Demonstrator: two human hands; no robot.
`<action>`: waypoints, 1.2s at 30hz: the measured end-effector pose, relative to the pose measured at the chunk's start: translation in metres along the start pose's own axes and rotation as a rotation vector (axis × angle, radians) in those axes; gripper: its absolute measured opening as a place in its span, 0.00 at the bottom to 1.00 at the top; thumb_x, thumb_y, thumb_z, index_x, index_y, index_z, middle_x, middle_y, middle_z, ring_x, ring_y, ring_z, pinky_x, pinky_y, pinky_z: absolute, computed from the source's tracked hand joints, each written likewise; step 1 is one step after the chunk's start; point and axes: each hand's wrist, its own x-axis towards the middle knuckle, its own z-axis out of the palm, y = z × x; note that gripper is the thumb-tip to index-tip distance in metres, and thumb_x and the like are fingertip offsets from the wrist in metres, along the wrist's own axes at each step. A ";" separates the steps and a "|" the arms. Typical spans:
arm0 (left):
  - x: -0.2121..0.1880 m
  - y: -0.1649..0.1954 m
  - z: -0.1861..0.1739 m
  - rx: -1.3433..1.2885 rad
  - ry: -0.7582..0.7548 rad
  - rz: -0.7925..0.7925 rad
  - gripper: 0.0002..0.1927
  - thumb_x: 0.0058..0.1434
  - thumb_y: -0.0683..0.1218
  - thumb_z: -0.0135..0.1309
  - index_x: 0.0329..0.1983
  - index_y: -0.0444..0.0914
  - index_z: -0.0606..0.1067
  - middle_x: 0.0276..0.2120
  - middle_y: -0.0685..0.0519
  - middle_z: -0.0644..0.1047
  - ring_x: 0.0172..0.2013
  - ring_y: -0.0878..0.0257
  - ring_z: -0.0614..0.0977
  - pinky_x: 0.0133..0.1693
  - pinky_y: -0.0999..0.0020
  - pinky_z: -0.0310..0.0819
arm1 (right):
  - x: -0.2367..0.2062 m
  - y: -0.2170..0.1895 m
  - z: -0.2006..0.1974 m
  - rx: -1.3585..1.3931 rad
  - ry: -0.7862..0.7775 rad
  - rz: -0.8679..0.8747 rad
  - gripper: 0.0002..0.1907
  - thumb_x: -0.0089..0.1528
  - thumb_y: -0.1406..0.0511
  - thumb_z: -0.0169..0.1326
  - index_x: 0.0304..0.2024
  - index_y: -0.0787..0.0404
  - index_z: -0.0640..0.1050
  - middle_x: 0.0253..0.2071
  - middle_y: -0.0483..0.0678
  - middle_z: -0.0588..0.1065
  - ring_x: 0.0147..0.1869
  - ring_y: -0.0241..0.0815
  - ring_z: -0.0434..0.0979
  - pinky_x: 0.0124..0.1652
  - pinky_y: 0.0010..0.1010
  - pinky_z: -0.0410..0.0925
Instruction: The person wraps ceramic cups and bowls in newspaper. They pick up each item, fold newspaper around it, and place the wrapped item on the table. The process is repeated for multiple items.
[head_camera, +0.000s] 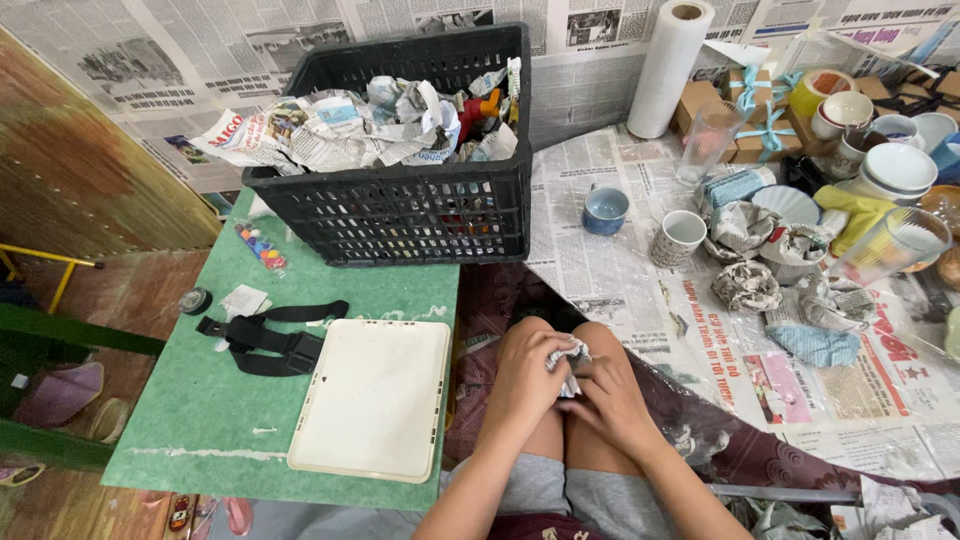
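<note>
Both hands meet over the knees: left hand (527, 372) and right hand (610, 392) curl fingers around a newspaper-wrapped bundle (570, 360); black crate (400, 210) sits at eleven o'clock, so the wrapping looks mid-step, and tightening the paper calls for a firm grip

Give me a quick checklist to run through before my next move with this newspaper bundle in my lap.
1. Both hands on the bundle: ok, left hand and right hand wrap the newspaper bundle.
2. What is inside: cannot tell, paper hides it.
3. Room in the black crate: not ok, crumpled paper piles to its rim.
4. White tray bare: ok.
5. Blue cup upright on the papered table: ok.
</note>
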 end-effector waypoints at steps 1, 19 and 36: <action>0.001 0.001 0.003 0.042 0.002 -0.012 0.08 0.59 0.42 0.57 0.41 0.42 0.82 0.47 0.57 0.81 0.53 0.57 0.79 0.56 0.60 0.70 | -0.001 -0.001 0.000 0.010 -0.012 0.021 0.19 0.51 0.64 0.65 0.41 0.64 0.76 0.46 0.52 0.72 0.54 0.55 0.70 0.54 0.46 0.64; -0.008 -0.065 0.010 0.258 -0.089 0.649 0.20 0.62 0.55 0.60 0.51 0.40 0.77 0.59 0.53 0.75 0.66 0.56 0.71 0.62 0.52 0.66 | 0.021 0.000 0.010 0.146 0.108 0.501 0.10 0.53 0.71 0.62 0.36 0.68 0.78 0.33 0.55 0.76 0.37 0.51 0.79 0.38 0.38 0.72; 0.035 -0.080 0.002 0.113 -0.198 1.008 0.09 0.57 0.46 0.62 0.30 0.39 0.74 0.33 0.53 0.73 0.42 0.55 0.78 0.53 0.58 0.72 | 0.000 -0.006 -0.014 0.330 0.062 0.404 0.13 0.58 0.70 0.59 0.46 0.65 0.78 0.45 0.52 0.79 0.48 0.44 0.82 0.49 0.35 0.73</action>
